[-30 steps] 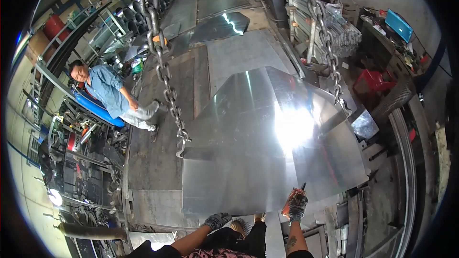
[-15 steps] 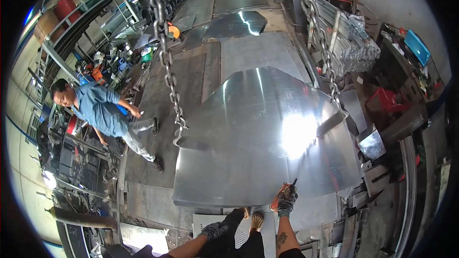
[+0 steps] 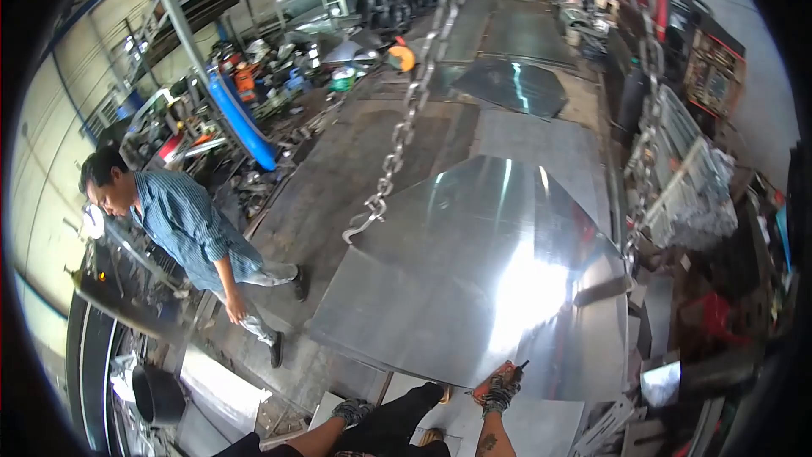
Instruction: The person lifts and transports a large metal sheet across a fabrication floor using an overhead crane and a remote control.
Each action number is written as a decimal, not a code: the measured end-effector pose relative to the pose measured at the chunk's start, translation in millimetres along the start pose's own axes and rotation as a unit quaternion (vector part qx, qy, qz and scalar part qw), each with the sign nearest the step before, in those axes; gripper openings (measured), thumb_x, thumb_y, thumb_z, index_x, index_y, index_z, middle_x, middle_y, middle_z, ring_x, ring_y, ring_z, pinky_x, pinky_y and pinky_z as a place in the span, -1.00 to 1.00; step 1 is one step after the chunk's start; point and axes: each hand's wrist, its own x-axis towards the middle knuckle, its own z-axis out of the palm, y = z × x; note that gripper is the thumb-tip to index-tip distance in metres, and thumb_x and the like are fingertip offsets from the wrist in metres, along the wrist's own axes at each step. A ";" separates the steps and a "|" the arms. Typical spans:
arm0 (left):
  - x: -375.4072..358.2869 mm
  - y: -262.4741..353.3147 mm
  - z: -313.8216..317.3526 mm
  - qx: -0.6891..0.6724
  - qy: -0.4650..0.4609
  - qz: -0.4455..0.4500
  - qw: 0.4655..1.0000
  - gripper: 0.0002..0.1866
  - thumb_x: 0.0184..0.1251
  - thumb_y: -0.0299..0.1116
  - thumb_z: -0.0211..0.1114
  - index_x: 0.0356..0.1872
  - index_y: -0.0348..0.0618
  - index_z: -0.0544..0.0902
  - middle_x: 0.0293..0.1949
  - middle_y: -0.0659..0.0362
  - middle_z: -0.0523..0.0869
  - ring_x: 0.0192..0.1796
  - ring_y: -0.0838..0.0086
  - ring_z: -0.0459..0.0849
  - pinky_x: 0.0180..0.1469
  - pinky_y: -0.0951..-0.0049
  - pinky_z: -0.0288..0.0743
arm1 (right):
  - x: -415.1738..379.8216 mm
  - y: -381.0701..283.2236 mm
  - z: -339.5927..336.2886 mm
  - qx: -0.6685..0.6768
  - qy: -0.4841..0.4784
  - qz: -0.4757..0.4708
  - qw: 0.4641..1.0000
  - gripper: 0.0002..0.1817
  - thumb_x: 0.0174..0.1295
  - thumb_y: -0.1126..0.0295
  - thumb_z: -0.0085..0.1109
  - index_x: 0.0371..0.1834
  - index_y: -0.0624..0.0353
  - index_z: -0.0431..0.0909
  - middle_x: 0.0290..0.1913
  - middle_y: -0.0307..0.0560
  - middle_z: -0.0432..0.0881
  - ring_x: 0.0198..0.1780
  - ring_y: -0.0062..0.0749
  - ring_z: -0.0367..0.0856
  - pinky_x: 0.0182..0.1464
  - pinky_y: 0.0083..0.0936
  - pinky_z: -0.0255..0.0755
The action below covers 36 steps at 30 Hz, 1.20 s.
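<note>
Near the bottom of the view, my right hand [image 3: 501, 395], in a grey glove, is wrapped round an orange-red handheld device [image 3: 491, 382] with a short black tip. It is at the front edge of a large shiny metal sheet [image 3: 414, 288]. My left hand [image 3: 351, 411], also gloved, rests by my leg; what its fingers hold, if anything, is hidden. Two hanging chains reach the sheet: the left chain [image 3: 397, 135] ends in a hook at its left edge, and the right chain [image 3: 651, 110] comes down by its right edge, near a dark clamp-like piece [image 3: 604, 290].
A person [image 3: 190, 228] in a blue shirt stands to the left of the sheet, looking down. Further flat metal sheets [image 3: 512, 89] lie beyond. Stacked metal profiles [image 3: 689, 178] and a red container [image 3: 719, 317] are on the right. A blue cylinder [image 3: 241, 123] stands behind the person.
The view has turned left, shifting the sheet and chains rightward. The person on the left is more upright, with one arm lowered. My right hand still holds the orange-red device.
</note>
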 end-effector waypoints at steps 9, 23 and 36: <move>45.5 50.8 -81.2 -0.074 -0.003 -0.098 0.992 -0.30 0.25 0.25 0.01 0.18 -0.11 0.53 0.22 -0.04 0.52 0.28 0.11 0.45 0.34 0.25 0.25 | 65.7 -27.0 35.4 -0.084 -0.011 -0.045 0.995 -0.24 0.05 0.44 0.21 0.40 0.06 0.19 0.32 0.09 0.28 0.33 -0.04 0.29 0.40 -0.24 0.16; 108.8 114.5 -135.4 -0.035 0.015 -0.019 0.999 -0.31 0.31 0.22 0.00 0.18 -0.19 0.52 0.19 -0.05 0.55 0.26 0.13 0.48 0.31 0.30 0.29 | 172.1 -127.2 65.1 -0.004 -0.028 0.007 1.000 -0.24 0.05 0.54 0.20 0.40 -0.05 0.20 0.29 0.14 0.21 0.33 0.04 0.28 0.39 -0.22 0.18; 155.1 210.0 -216.3 -0.040 -0.032 -0.075 0.996 -0.34 0.36 0.17 -0.02 0.18 -0.21 0.52 0.18 -0.05 0.55 0.27 0.15 0.47 0.32 0.30 0.28 | 279.3 -160.9 80.7 0.014 -0.015 0.030 0.999 -0.26 -0.01 0.54 0.16 0.35 -0.04 0.27 0.22 0.15 0.33 0.29 0.05 0.30 0.38 -0.21 0.17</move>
